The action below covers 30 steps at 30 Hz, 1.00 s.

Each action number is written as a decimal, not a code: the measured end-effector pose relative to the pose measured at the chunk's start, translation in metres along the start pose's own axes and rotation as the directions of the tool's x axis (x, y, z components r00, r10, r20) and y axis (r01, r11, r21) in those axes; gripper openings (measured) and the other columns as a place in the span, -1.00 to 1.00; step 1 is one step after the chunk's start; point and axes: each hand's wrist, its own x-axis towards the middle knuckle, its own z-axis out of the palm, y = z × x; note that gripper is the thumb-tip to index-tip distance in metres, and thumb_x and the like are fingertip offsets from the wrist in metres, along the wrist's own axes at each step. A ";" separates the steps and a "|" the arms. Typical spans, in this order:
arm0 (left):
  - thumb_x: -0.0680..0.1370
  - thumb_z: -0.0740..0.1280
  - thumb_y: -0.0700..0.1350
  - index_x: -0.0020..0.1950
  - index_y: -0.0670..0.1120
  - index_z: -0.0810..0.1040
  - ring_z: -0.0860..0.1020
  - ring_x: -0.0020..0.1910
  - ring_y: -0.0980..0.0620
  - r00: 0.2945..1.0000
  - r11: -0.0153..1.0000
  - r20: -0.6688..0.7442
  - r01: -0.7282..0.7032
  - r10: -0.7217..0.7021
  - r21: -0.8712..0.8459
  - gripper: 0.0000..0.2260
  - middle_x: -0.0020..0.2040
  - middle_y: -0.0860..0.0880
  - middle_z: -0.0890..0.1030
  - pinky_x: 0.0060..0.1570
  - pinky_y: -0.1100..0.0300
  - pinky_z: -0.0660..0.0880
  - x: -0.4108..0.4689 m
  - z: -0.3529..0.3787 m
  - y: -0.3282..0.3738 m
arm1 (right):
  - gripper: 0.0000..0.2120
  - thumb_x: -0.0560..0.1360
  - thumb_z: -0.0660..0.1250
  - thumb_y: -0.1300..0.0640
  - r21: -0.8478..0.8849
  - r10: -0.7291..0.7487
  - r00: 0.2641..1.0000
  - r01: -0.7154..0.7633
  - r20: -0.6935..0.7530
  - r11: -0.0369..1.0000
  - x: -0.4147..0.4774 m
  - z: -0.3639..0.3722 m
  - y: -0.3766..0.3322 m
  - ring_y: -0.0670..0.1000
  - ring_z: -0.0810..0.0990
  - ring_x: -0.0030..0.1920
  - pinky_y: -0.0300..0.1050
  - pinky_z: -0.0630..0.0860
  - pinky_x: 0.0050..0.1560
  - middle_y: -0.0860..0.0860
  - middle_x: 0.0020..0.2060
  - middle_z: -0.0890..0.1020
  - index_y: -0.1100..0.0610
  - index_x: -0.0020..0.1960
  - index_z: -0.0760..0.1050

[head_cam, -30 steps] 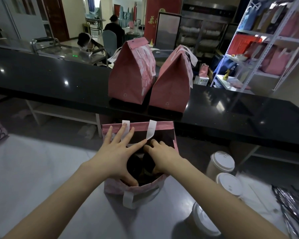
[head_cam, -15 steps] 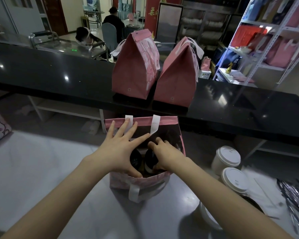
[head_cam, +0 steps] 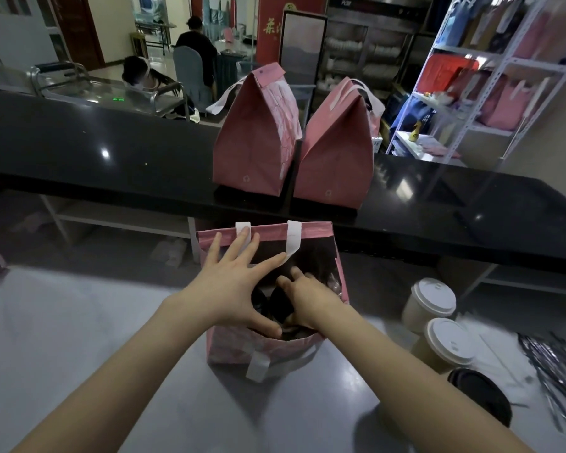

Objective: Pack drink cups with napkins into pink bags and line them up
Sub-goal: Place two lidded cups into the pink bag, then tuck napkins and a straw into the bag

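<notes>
An open pink bag (head_cam: 268, 351) with white handles stands on the grey table in front of me. My left hand (head_cam: 232, 289) lies spread over its left rim, fingers straight, thumb on the near edge. My right hand (head_cam: 307, 302) reaches into the bag's mouth beside a dark-lidded cup (head_cam: 281, 305). Two of its fingertips show; the thumb and other fingers are hidden inside. Two closed pink bags (head_cam: 252, 148) (head_cam: 337, 152) stand side by side on the black counter (head_cam: 111, 152) behind.
Two white-lidded cups (head_cam: 433, 297) (head_cam: 450, 341) and a dark-lidded cup (head_cam: 481, 400) stand on the table at the right, near silvery foil packets (head_cam: 556, 364). A white shelf rack (head_cam: 490, 93) holds more bags beyond the counter. People sit in the far room.
My left hand stays spread on the bag's rim. My right hand has shifted slightly inside the bag's mouth. The two closed bags have not moved.
</notes>
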 end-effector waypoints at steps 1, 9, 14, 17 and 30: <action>0.21 0.19 0.58 0.48 0.35 -0.27 -0.53 0.43 -0.04 1.000 1.000 0.006 0.005 -0.005 -0.009 -0.01 0.57 -0.08 -0.28 0.34 -0.17 -0.50 0.002 -0.002 -0.003 | -0.26 0.41 0.45 -0.02 -0.012 -0.003 1.000 0.003 -0.004 1.000 0.000 -0.002 0.000 0.19 0.35 0.28 0.19 0.48 0.23 0.10 0.35 0.23 -0.01 0.48 0.16; 0.10 -0.03 0.69 0.47 0.39 -0.24 -0.50 0.44 0.03 0.999 0.989 0.033 0.010 -0.005 -0.148 0.01 0.58 0.00 -0.26 0.33 -0.11 -0.54 0.000 -0.008 -0.024 | -0.58 0.52 0.24 -0.23 0.056 -0.057 0.977 0.070 -0.204 0.996 -0.041 -0.050 0.014 -0.01 0.52 0.10 -0.06 0.50 0.07 -0.04 0.13 0.52 -0.01 0.26 0.47; 0.15 0.16 0.62 0.43 0.43 -0.27 -0.48 0.46 0.03 1.000 0.987 -0.007 -0.003 0.002 -0.158 -0.02 0.57 0.04 -0.27 0.37 -0.20 -0.50 -0.007 -0.005 -0.024 | -0.48 0.45 0.12 -0.40 -0.084 -0.139 0.952 0.121 -0.272 0.989 -0.083 -0.060 0.037 -0.07 0.46 0.10 -0.15 0.33 0.22 -0.12 0.01 0.59 -0.06 0.11 0.57; 0.31 0.23 0.50 0.50 0.33 -0.22 -0.39 0.51 0.00 0.996 0.993 -0.064 0.047 -0.054 -0.110 -0.08 0.59 0.02 -0.22 0.40 -0.27 -0.41 -0.007 -0.001 -0.016 | -0.72 0.51 0.30 -0.10 -0.259 -0.190 0.928 0.107 -0.320 0.960 -0.088 -0.050 0.049 0.02 0.48 0.21 -0.05 0.24 0.36 -0.04 0.07 0.61 0.01 0.13 0.57; 0.45 0.20 0.37 0.52 0.17 0.18 -0.06 0.57 -0.05 0.951 0.981 -0.298 0.023 -0.081 -0.192 -0.31 0.54 0.05 0.17 0.47 -0.26 -0.10 0.002 -0.021 0.046 | -0.75 0.39 0.46 0.22 -0.179 -0.264 0.721 0.194 -0.640 0.964 -0.079 -0.031 0.093 0.08 0.58 0.06 -0.04 0.46 0.21 0.06 0.02 0.64 0.13 0.07 0.60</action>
